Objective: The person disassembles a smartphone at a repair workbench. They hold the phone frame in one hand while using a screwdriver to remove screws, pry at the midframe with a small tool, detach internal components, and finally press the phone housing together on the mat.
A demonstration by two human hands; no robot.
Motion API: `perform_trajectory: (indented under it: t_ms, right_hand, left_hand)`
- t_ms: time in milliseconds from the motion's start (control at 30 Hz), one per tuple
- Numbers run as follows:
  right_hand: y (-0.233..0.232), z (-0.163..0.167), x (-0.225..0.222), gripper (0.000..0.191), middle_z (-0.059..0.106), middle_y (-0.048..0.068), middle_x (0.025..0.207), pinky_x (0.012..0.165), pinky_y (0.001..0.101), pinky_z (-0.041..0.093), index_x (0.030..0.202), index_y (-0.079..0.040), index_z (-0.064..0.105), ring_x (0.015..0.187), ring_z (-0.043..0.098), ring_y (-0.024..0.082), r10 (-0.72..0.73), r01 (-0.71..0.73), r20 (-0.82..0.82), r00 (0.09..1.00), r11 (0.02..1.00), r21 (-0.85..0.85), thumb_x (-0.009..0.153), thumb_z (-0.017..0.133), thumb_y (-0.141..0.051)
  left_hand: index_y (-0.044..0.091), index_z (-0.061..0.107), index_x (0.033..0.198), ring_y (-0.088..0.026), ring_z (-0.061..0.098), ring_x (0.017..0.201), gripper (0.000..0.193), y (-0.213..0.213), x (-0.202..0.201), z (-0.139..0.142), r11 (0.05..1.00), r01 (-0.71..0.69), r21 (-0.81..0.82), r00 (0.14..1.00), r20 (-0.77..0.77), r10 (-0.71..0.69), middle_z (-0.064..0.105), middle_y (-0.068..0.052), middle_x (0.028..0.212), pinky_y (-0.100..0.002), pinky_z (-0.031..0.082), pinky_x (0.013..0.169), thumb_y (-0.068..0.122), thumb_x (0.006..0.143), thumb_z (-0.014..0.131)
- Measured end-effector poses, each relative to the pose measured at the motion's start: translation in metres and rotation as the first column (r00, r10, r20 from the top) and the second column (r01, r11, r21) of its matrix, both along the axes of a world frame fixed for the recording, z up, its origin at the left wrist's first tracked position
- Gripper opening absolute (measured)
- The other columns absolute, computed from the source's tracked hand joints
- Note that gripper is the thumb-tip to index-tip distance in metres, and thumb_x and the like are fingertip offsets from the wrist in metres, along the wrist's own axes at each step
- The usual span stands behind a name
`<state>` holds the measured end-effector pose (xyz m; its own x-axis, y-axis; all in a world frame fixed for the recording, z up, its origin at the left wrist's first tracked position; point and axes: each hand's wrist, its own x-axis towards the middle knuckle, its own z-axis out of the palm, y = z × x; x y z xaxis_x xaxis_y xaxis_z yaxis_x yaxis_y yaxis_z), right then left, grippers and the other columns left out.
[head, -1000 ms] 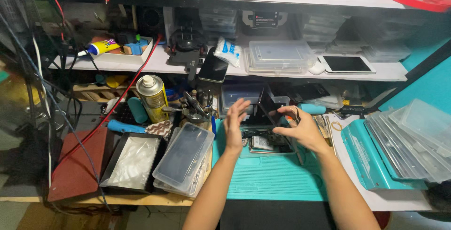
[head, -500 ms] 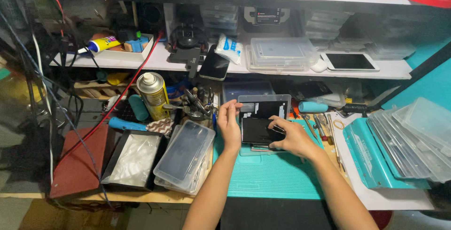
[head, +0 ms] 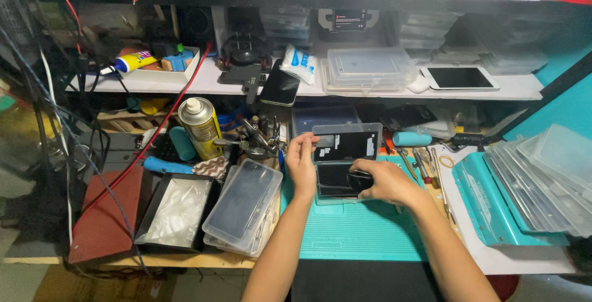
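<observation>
Cluttered repair bench, teal rubber work mat near. Left hand pinches the clear hinged plastic case lid open; right hand grips the dark phone screen inside. Best lifted level, by its edges.

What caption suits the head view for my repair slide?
Left hand props a clear case's lid open while right hand rests on the phone inside.
</observation>
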<state>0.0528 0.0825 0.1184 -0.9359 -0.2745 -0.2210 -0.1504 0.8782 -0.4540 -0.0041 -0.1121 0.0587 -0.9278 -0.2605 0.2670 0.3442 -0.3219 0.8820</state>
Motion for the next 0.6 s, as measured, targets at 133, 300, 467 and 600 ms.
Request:
perform_trajectory:
  t_ms: [133, 300, 467, 600]
  right_hand:
    - [0.008, -0.006, -0.002, 0.065, 0.057, 0.009, 0.146, 0.097, 0.0421, 0.049, 0.12, -0.015, 0.074, 0.118, 0.062, 0.033, 0.082, -0.089, -0.147, 0.986, 0.995, -0.038, 0.058, 0.093, -0.025]
    - [0.024, -0.022, 0.001, 0.035, 0.065, 0.008, 0.135, 0.096, 0.0402, 0.052, 0.103, -0.012, 0.081, 0.113, 0.067, 0.03, 0.055, -0.087, -0.232, 0.971, 0.988, -0.129, 0.072, 0.085, -0.028]
    - [0.041, -0.034, 0.007, 0.027, 0.067, 0.005, 0.135, 0.092, 0.0365, 0.058, 0.103, -0.013, 0.079, 0.1, 0.078, 0.024, -0.037, -0.008, -0.179, 0.983, 0.969, -0.248, 0.078, 0.07, -0.016]
    - [0.075, -0.032, 0.003, 0.023, 0.071, 0.011, 0.12, 0.088, 0.0421, 0.054, 0.099, -0.01, 0.079, 0.1, 0.07, 0.034, -0.195, 0.117, -0.392, 0.899, 0.97, -0.214, 0.079, 0.076, -0.019]
  left_hand:
    - [-0.001, 0.066, 0.114, -0.015, 0.068, 0.099, 0.024, 0.001, 0.0, -0.001, 1.0, 0.004, -0.014, 1.0, -0.003, -0.004, 0.073, -0.009, 0.104, -0.029, 0.052, 0.088, 0.018, 0.107, 0.053]
    - [-0.001, 0.069, 0.109, -0.018, 0.07, 0.095, 0.023, 0.007, 0.003, 0.006, 0.988, 0.011, -0.156, 1.0, 0.015, -0.009, 0.075, -0.009, 0.1, -0.03, 0.054, 0.086, 0.019, 0.102, 0.06]
    - [0.0, 0.071, 0.113, -0.034, 0.065, 0.113, 0.031, 0.006, 0.034, 0.023, 0.496, 0.071, -0.866, 0.987, -0.011, -0.16, 0.07, -0.019, 0.116, -0.042, 0.051, 0.096, 0.021, 0.091, 0.071]
    - [-0.001, 0.063, 0.127, -0.044, 0.043, 0.136, 0.053, 0.017, 0.06, 0.019, 0.049, 0.171, -0.984, 0.938, 0.147, -0.313, 0.05, -0.029, 0.142, -0.049, 0.036, 0.111, 0.024, 0.083, 0.077]
